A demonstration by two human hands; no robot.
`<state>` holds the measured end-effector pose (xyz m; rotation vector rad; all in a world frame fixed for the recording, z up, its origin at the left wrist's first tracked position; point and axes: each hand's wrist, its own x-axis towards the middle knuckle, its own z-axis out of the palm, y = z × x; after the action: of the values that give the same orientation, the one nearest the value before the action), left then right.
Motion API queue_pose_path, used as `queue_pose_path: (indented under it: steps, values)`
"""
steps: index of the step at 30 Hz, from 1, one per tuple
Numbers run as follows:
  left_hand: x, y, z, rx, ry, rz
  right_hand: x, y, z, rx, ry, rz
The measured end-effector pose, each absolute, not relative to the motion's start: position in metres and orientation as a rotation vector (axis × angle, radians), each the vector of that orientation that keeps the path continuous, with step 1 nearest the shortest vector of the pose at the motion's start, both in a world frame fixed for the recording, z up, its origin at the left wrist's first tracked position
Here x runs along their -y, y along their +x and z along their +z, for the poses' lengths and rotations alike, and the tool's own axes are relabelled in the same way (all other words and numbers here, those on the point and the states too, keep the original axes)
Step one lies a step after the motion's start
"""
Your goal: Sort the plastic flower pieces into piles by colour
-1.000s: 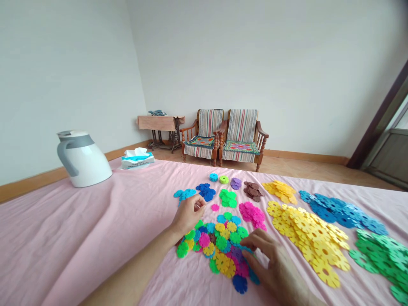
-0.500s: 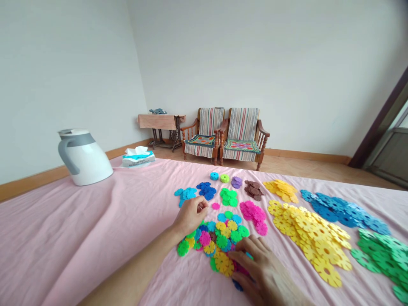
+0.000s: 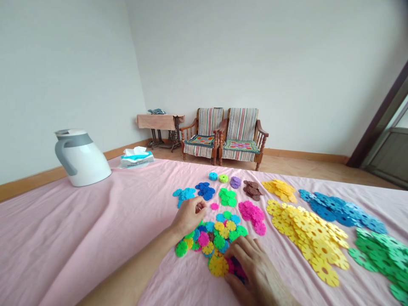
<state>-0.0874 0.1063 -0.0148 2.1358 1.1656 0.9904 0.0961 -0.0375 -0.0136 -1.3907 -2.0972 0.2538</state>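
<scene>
A mixed heap of small coloured snowflake discs [image 3: 216, 240] lies on the pink cloth [image 3: 95, 229] in front of me. My left hand [image 3: 188, 215] rests at the heap's far left edge, fingers curled in a pinch; what they hold is hidden. My right hand [image 3: 255, 270] lies on the heap's near right side, fingers bent down over pink and blue discs. A single pink disc [image 3: 214, 206] sits just beyond my left hand.
Sorted piles lie beyond and to the right: cyan [image 3: 183, 194], dark blue [image 3: 205, 190], green [image 3: 228, 197], magenta [image 3: 253, 212], brown [image 3: 253, 190], large yellow [image 3: 312, 236], large blue [image 3: 341, 208], large green [image 3: 382, 255]. A white kettle [image 3: 79, 157] and tissue pack [image 3: 137, 157] stand far left.
My right hand has slid left and nearer over the mixed heap, covering the blue disc at its front. My left hand has stayed in place.
</scene>
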Motion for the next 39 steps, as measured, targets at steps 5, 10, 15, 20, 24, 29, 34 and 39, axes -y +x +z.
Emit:
queue_pose_path:
  steps: [5, 10, 15, 20, 24, 29, 34, 39]
  values:
    - [-0.105, -0.087, -0.013, -1.174, 2.14, 0.983, 0.035, 0.097, -0.017, 1.908, -1.346, 0.527]
    - [-0.105, -0.086, -0.012, -1.167, 2.136, 0.987, 0.019, 0.132, -0.016, 1.588, -1.552, 0.484]
    - [-0.103, -0.085, -0.011, -1.153, 2.123, 0.991, 0.003, 0.172, -0.018, 1.46, -1.86, 0.203]
    - [-0.103, -0.084, -0.01, -1.159, 2.117, 0.982, 0.002, 0.178, -0.022, 1.494, -1.931, 0.152]
    - [-0.103, -0.085, -0.011, -1.155, 2.112, 0.989, 0.014, 0.161, -0.013, 1.675, -1.742, 0.169]
    - [-0.103, -0.085, -0.012, -1.15, 2.11, 0.983, 0.039, 0.131, 0.007, 2.064, -1.521, 0.432]
    - [-0.104, -0.085, -0.012, -1.148, 2.107, 0.973, 0.047, 0.124, 0.012, 2.208, -1.541, 0.267]
    - [-0.105, -0.086, -0.013, -1.157, 2.12, 0.972, 0.043, 0.124, 0.008, 2.319, -1.435, 0.073]
